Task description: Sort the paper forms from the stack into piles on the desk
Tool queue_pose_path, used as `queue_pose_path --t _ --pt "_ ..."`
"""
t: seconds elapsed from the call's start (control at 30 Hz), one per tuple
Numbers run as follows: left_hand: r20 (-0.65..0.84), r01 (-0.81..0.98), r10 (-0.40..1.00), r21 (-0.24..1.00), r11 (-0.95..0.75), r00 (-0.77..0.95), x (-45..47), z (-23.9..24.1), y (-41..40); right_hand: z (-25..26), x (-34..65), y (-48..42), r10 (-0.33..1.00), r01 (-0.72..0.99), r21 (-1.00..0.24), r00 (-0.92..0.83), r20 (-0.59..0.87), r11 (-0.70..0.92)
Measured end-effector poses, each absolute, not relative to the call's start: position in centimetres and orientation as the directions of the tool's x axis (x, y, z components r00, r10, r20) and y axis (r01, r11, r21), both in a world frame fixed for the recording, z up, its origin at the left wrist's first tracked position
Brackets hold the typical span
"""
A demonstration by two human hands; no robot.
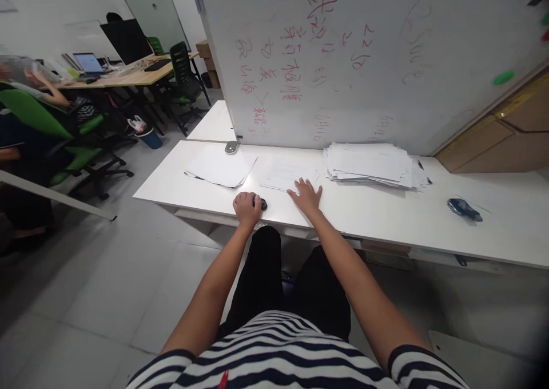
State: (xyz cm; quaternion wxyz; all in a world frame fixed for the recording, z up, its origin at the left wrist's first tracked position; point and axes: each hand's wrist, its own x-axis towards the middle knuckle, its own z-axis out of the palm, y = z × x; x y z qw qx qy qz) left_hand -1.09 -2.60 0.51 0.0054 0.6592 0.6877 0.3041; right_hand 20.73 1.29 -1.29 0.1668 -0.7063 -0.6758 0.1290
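Your striped shirt (274,352) fills the bottom. Left hand (246,207) curls over a small dark object (261,204) at the near edge of the table (377,217) — its end pokes rightward toward your right hand (306,195), just beside it, flat, fingers spread, touching a loose sheet (285,176).

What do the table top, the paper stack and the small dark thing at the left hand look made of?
Table top: smooth white laminate, probably; faint sheen. Stack: thin white paper, edges fanned. Small dark thing at the left hand: black, slightly glossy, likely plastic; hard to tell.
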Motion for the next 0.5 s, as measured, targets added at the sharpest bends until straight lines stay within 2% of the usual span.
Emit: queue_pose_path --t 0.17,0.33,0.5 --pt "0.360 0.905 0.924 0.423 -0.040 -0.127 -0.89 0.56 -2.54 -1.43 20.27 1.25 0.994 0.917 -0.395 0.087 0.070 -0.052" --pt "0.367 0.907 0.920 0.420 -0.035 -0.135 -0.85 0.52 -2.59 -1.58 20.11 1.10 0.986 0.917 -0.399 0.072 0.147 -0.007" --pt "0.379 0.899 0.916 0.435 -0.049 -0.133 -0.95 0.47 -2.60 -1.35 20.28 0.90 0.988 0.895 -0.445 0.080 0.129 -0.014"
